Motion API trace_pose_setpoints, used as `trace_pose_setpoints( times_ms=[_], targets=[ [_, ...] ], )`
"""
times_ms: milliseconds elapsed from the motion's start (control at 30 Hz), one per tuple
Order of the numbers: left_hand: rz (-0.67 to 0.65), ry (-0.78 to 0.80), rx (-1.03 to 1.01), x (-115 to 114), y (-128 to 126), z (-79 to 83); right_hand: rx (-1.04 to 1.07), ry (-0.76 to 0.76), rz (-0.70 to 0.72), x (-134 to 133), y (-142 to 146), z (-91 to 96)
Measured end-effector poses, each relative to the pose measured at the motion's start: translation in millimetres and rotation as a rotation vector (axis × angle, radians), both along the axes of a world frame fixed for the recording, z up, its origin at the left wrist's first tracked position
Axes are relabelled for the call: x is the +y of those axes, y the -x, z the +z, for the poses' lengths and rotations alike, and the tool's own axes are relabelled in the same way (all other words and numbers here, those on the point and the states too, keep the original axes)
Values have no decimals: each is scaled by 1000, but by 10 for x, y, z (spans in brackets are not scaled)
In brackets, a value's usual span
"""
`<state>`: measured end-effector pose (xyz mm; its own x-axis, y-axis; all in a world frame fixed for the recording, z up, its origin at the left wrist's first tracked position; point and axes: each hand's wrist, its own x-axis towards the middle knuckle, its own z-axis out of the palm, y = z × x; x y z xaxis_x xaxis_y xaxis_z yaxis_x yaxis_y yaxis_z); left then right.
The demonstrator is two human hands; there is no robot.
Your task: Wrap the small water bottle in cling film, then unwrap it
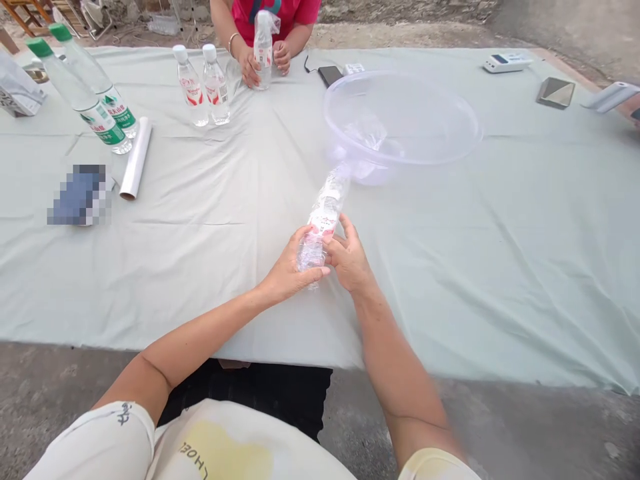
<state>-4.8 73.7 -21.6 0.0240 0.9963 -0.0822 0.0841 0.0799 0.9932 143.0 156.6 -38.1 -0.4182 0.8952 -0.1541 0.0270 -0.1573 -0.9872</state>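
Observation:
A clear water bottle (323, 217) with a white and red label, wrapped in thin plastic film, is held tilted above the cloth in front of me. My left hand (293, 267) grips its lower left side, thumb and fingers around it. My right hand (349, 257) closes on the lower right side of the same bottle. The wrapped top end points away from me, close to the near edge of a large see-through plastic basin (425, 162). Crumpled clear plastic (367, 132) shows in or behind the basin wall.
Across the table, a person in a red shirt holds another wrapped bottle (263, 57). Two small bottles (191, 90) stand nearby. At the left are two tall green-capped bottles (97, 120), a film roll (136, 160) and a blurred-out item (80, 195). A phone (330, 75) lies behind the basin.

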Motion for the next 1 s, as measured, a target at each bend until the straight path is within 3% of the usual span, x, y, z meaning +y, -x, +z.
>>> trace_pose_setpoints(
  times_ms=[100, 200, 267, 333, 400, 467, 567, 633, 767, 900, 1000],
  targets=[
    [12, 4, -11, -71, 140, -7, -32, -59, -4, -15, 14, 25],
    [7, 57, -40, -133, 373, 1, -120, -242, -341, 59, -97, 40],
    [4, 67, -66, -174, 511, 0, -70, -432, -597, 134, -189, 29],
    [-11, 76, -128, -207, 591, -20, 15, -560, -665, 196, -246, 7],
    [-41, 95, -233, -221, 611, -64, 80, -538, -542, 219, -248, -14],
    [-56, 122, -391, -213, 596, -121, 133, -369, -315, 196, -204, -29],
    [-2, 160, -684, -176, 563, -204, 217, -135, -28, 101, -100, -48],
    [53, 190, -874, -152, 545, -249, 278, -113, 65, 26, -24, -63],
    [20, 269, -1126, -129, 492, -318, 389, -131, 17, -92, 148, -47],
    [-61, 273, -1090, -99, 430, -382, 394, -111, -97, -141, 393, 162],
    [-63, 336, -1095, -70, 416, -412, 310, -152, -103, -39, 668, 378]
  ],
)
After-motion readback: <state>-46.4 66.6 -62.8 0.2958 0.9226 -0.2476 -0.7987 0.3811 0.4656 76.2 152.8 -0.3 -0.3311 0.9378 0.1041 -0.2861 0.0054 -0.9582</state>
